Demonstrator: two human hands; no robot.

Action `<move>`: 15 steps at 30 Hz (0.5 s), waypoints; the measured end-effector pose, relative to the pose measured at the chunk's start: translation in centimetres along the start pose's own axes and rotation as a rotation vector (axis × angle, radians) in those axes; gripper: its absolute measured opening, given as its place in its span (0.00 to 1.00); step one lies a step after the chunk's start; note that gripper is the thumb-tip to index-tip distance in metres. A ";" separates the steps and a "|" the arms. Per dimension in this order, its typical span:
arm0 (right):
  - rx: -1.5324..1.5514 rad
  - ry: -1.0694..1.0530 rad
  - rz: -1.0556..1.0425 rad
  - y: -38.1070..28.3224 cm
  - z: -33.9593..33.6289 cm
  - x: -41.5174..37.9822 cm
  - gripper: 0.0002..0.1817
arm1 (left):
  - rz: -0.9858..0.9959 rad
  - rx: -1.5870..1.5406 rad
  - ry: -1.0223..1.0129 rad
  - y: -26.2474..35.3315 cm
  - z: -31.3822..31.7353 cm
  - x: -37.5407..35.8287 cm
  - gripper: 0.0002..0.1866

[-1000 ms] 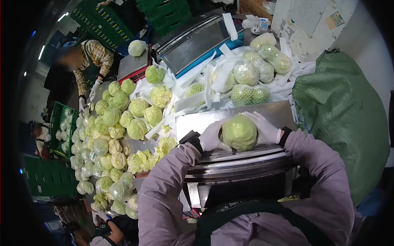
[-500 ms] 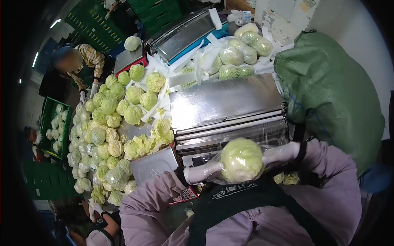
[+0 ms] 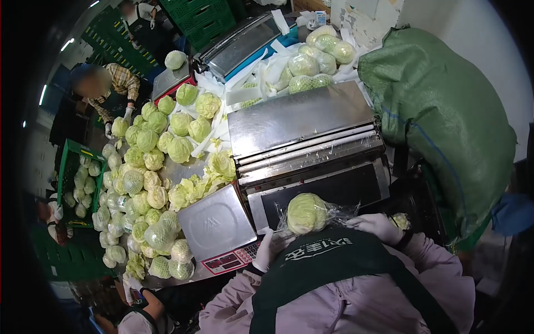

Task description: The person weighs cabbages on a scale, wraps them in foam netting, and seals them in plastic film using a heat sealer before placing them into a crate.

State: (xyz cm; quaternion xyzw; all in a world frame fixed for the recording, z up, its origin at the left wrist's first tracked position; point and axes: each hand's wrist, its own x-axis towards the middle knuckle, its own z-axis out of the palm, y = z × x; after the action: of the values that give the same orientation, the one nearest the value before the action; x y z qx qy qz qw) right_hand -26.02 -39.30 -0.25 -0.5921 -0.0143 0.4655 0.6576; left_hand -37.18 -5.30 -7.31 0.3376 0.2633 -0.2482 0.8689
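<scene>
A pale green cabbage [image 3: 307,213] rests at the front of the black plate of the wrapping machine [image 3: 328,192], close against my apron. Clear plastic film [image 3: 340,216] spreads from the cabbage to both sides. My left hand [image 3: 271,249], in a white glove, is closed on the film at the cabbage's left. On the other side my right hand [image 3: 379,227], gloved too, grips the stretched film, apart from the cabbage. The fingertips of both hands are partly hidden by film and apron.
To the left stands a weighing scale [image 3: 217,225] beside loose leaves [image 3: 194,189] and a heap of cabbages [image 3: 147,142]. Wrapped cabbages [image 3: 320,58] lie behind the machine. A large green sack [image 3: 439,128] bulges at right. A co-worker's gloved hand [image 3: 111,131] touches a cabbage at far left.
Both my hands and the cabbage have come down and nearer my body, from above the machine onto its front plate. The black plate now shows. A co-worker at far left has taken hold of a cabbage.
</scene>
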 end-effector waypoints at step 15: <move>0.641 0.122 0.516 18.7 -8.2 7.8 0.13 | -0.256 0.256 0.294 -4.9 -7.8 4.9 0.11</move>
State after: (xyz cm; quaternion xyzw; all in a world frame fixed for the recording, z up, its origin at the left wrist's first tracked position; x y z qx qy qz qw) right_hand -28.07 -43.15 -21.72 -0.3684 0.3193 0.5599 0.6699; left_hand -38.84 -4.12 -17.58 0.4412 0.3940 -0.3361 0.7329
